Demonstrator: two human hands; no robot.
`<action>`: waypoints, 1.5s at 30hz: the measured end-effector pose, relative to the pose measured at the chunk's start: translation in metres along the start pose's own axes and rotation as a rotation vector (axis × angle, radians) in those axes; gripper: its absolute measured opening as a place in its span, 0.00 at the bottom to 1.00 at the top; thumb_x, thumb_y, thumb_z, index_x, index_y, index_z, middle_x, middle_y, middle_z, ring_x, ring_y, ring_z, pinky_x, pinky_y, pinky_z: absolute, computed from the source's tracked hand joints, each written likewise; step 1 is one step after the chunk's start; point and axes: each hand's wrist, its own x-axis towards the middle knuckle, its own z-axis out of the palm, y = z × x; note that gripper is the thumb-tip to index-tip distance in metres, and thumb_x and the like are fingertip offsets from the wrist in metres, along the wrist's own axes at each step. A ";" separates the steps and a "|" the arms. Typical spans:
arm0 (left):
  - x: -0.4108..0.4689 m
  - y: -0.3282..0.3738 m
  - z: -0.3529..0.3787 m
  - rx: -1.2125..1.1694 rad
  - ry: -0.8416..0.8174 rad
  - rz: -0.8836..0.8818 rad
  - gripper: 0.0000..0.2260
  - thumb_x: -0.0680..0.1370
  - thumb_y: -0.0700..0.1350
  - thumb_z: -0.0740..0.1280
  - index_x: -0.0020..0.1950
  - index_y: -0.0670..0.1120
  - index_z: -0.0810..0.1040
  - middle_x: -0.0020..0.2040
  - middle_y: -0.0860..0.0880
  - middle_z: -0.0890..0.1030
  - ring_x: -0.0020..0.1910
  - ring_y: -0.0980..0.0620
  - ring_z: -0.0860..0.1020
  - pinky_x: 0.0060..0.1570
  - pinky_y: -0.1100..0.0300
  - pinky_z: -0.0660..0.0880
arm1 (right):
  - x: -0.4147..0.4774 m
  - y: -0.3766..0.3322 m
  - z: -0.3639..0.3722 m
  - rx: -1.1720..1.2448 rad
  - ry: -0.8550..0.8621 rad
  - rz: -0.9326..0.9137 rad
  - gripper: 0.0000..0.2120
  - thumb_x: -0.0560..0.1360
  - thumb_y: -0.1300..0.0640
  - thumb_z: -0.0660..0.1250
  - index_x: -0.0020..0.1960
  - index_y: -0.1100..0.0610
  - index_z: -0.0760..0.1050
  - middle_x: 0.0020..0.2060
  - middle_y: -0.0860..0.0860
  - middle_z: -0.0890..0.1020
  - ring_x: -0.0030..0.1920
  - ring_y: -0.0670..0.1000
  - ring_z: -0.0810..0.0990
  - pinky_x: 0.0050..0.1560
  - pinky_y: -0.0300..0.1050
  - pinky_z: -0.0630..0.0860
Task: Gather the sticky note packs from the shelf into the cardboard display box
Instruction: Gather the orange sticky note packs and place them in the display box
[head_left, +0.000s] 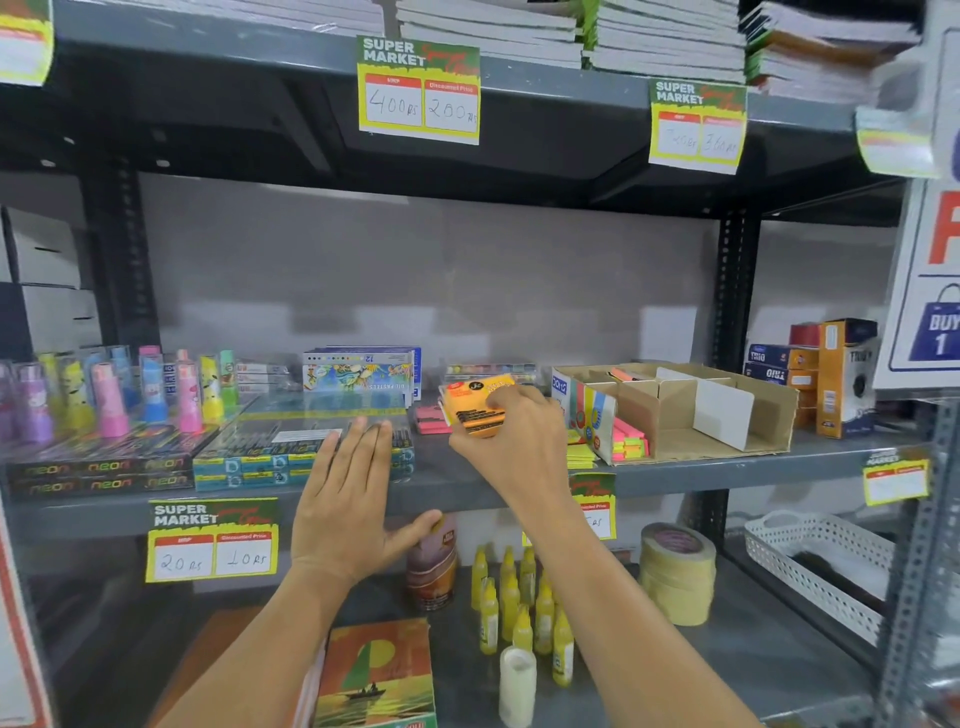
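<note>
My right hand (519, 431) grips an orange sticky note pack (475, 408), lifted just above the middle shelf, left of the cardboard display box (769, 415). The box lies open with white dividers; pink and yellow note strips (628, 441) sit in its front left compartment. A pink sticky note pack (432, 420) lies on the shelf under the orange one, and yellow packs (581, 453) lie beside the box's front corner. My left hand (348, 499) hovers flat with fingers apart over the pen boxes, holding nothing.
Neon pen boxes (104, 475) and teal pen boxes (244, 465) fill the shelf's left, with coloured tubes (111, 397) behind. Oil pastel boxes (361, 374) stand at the back. Blue and orange cartons (831, 374) sit right of the display box. Glue bottles (519, 597) and tape rolls (678, 566) are below.
</note>
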 end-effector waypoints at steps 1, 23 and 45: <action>0.000 0.000 0.000 -0.001 -0.003 0.001 0.44 0.73 0.70 0.56 0.72 0.33 0.67 0.70 0.36 0.72 0.72 0.39 0.68 0.73 0.44 0.59 | 0.001 0.003 -0.002 0.003 0.016 0.003 0.13 0.62 0.49 0.74 0.39 0.57 0.80 0.37 0.50 0.82 0.40 0.52 0.77 0.47 0.48 0.72; 0.001 0.000 -0.003 0.002 -0.006 0.012 0.44 0.73 0.70 0.56 0.71 0.33 0.68 0.69 0.35 0.73 0.71 0.38 0.70 0.72 0.43 0.61 | 0.038 0.099 -0.074 -0.143 0.175 0.040 0.17 0.66 0.48 0.75 0.48 0.59 0.81 0.43 0.54 0.83 0.46 0.56 0.78 0.50 0.51 0.71; 0.002 0.000 0.001 0.004 0.030 0.013 0.44 0.73 0.70 0.57 0.71 0.33 0.69 0.69 0.35 0.73 0.70 0.38 0.70 0.72 0.43 0.61 | 0.025 0.181 -0.095 -0.325 0.085 0.206 0.16 0.69 0.47 0.73 0.50 0.58 0.80 0.49 0.57 0.82 0.50 0.60 0.75 0.53 0.55 0.72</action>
